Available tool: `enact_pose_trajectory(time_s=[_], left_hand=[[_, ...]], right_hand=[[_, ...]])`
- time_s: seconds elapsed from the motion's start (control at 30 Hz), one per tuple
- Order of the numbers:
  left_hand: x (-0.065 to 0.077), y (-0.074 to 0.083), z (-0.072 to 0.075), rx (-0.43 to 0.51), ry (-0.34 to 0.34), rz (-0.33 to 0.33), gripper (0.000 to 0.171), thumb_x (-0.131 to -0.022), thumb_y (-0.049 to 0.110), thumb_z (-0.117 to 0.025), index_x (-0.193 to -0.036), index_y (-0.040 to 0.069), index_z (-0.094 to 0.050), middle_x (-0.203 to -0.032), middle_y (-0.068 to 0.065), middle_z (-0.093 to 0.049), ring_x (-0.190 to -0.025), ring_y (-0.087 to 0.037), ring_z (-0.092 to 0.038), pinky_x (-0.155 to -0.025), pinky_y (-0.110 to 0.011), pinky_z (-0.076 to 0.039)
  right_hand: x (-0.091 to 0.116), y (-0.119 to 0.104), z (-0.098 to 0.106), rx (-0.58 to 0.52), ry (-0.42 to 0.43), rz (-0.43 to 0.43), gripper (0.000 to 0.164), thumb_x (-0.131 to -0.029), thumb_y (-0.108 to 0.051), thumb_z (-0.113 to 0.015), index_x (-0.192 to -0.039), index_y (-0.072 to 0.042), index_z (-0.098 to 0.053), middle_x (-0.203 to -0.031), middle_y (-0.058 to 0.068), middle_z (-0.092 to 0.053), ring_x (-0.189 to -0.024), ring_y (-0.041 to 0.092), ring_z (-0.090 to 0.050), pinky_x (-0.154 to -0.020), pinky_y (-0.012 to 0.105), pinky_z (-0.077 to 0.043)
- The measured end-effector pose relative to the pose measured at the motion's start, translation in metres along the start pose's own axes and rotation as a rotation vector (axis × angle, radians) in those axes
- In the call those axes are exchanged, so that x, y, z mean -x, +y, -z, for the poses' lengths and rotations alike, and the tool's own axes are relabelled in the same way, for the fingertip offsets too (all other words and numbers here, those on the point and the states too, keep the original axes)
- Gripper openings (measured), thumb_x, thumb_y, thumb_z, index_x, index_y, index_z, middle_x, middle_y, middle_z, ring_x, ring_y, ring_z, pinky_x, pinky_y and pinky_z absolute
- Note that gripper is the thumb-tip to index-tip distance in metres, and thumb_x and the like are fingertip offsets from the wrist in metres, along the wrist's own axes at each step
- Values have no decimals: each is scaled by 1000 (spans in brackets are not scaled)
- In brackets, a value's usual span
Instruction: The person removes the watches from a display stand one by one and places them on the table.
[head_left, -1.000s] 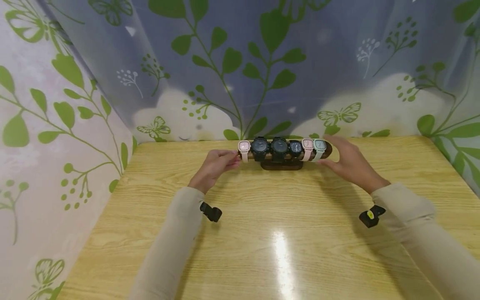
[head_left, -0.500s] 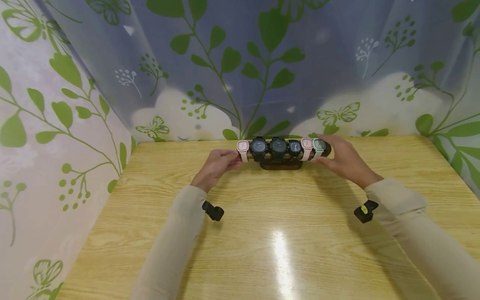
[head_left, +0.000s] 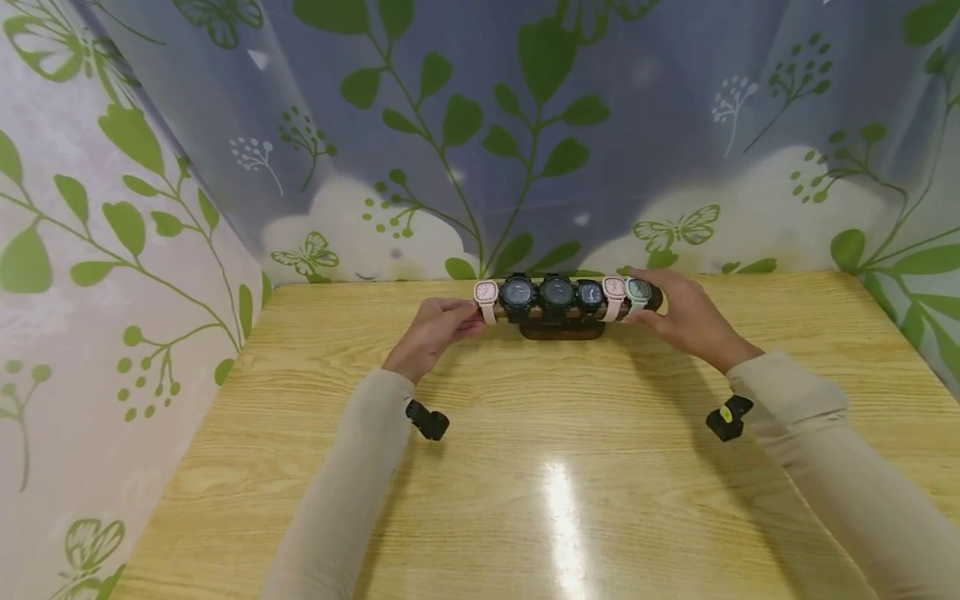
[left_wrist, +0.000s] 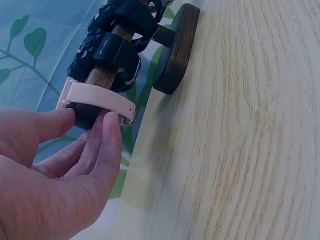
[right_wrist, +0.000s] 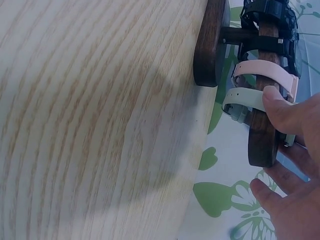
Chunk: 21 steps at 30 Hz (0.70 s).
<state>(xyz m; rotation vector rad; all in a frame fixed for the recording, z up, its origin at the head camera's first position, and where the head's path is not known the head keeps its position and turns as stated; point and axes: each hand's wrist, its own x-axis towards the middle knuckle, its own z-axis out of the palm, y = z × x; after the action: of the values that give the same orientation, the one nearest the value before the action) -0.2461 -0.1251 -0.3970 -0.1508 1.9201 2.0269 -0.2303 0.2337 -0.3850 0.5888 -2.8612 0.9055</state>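
Watch stand [head_left: 562,332], dark wood, sits just above the middle of the head view, a little right of centre, at the far edge of the table [head_left: 487,467] in front of a patterned curtain [head_left: 645,150]. Its bar has its long axis running left to right across that frame, so one end points at each hand, and neither hand is plainly nearer: both touch the load at its ends. On the left, the left hand [head_left: 433,332] pinches the left pink watch [head_left: 486,292], thumb on one side and fingertips against the strap; whether it also grips the bar's tip I cannot tell. On the right, the right hand [head_left: 692,321] holds the mint watch [head_left: 637,290], thumb pressed on its strap and fingers behind, while the bar's end sticks out past the strap in the right wrist view. Between them, the right pink watch [head_left: 613,288] sits just beside the mint one, and three black watches [head_left: 556,291] fill the middle, out of both hands' grasp.
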Motion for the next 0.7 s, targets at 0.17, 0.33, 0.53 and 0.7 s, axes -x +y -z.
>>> enact_pose_trajectory(time_s=[0.17,0.33,0.53,0.7], left_hand=[[-1,1,0,-3,3,11,34,-106,7,-53,-135,-11,-57,-123,-25,-63,-114,-34,-64,-108,-42,-50],[-2,1,0,-11,-1,13,34,-106,7,-53,-134,-11,-57,-124,-25,-63,-106,-27,-66,-108,-42,-50],[-2,1,1,-13,-2,8,33,-106,7,-53,-133,-12,-57,-123,-26,-63,-101,-25,-67,-108,-43,-50],[-2,1,0,-18,-6,5,34,-106,7,-53,-134,-13,-57,-131,-32,-57,-100,-24,-67,-109,-44,-49]], right_hand=[[-1,-1,0,2,-3,-4,62,-90,-5,-78,-143,9,-49,-143,33,-48,-133,51,-43,-107,64,-41],[-1,-1,3,16,-3,-7,61,-90,-6,-78,-142,9,-50,-143,33,-48,-133,51,-43,-107,65,-40],[-4,-1,4,2,-32,47,63,-89,-3,-78,-143,10,-48,-142,34,-48,-131,51,-44,-105,65,-43],[-5,0,3,-9,-28,70,61,-88,0,-78,-141,10,-51,-139,34,-51,-127,51,-48,-99,62,-48]])
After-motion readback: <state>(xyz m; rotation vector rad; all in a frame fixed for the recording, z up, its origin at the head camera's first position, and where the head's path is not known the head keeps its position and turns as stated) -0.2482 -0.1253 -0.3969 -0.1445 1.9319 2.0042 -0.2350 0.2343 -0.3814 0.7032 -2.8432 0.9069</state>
